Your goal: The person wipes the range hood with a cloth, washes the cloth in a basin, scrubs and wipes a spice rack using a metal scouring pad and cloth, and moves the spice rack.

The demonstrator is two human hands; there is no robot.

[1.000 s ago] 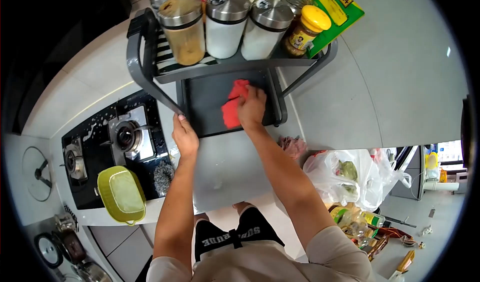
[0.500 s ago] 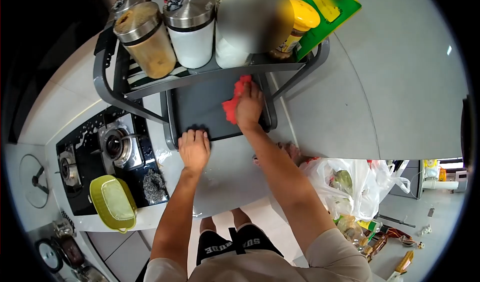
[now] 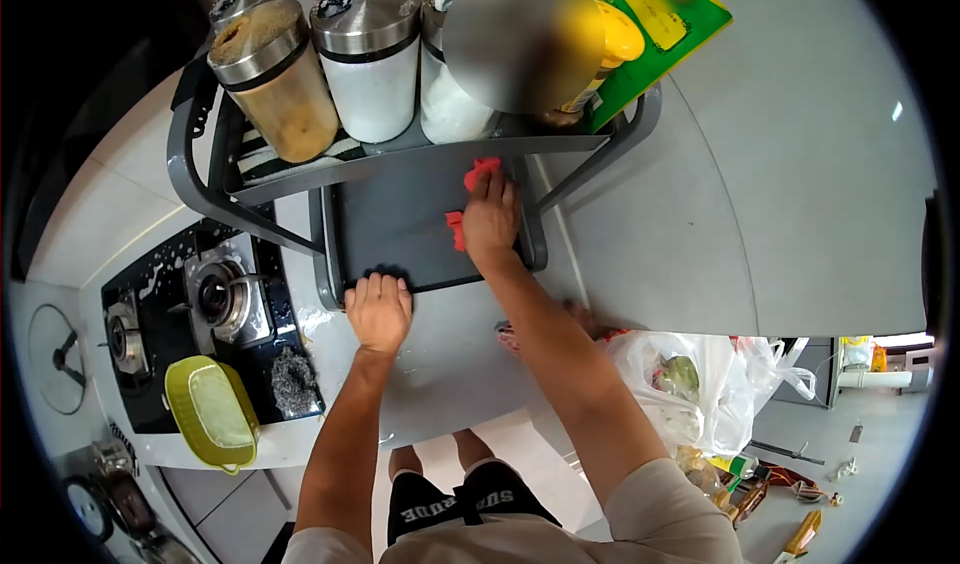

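A dark grey two-tier rack [image 3: 400, 169] stands on the counter, its lower tray [image 3: 390, 224] bare around my hands. My right hand [image 3: 491, 216] presses a red cloth [image 3: 482, 172] onto the right side of that tray. Parts of the cloth stick out beyond the fingertips and left of the palm; the rest is hidden under the hand. My left hand [image 3: 379, 314] is at the tray's front left corner, fingers curled over the rim. Jars with steel lids, one brown-filled jar [image 3: 285, 104] and one white-filled jar [image 3: 370, 84] among them, stand on the upper tier.
Left of the rack is a gas stove [image 3: 150, 314] with a green basket [image 3: 210, 414] and a steel scourer [image 3: 294, 382] on it. White plastic bags [image 3: 715, 394] sit at the right. A green packet [image 3: 665, 39] leans on the upper tier.
My right hand has shifted slightly over the red cloth, and less of the cloth shows beside it. The left hand stays on the tray rim. The whole view has moved a little.
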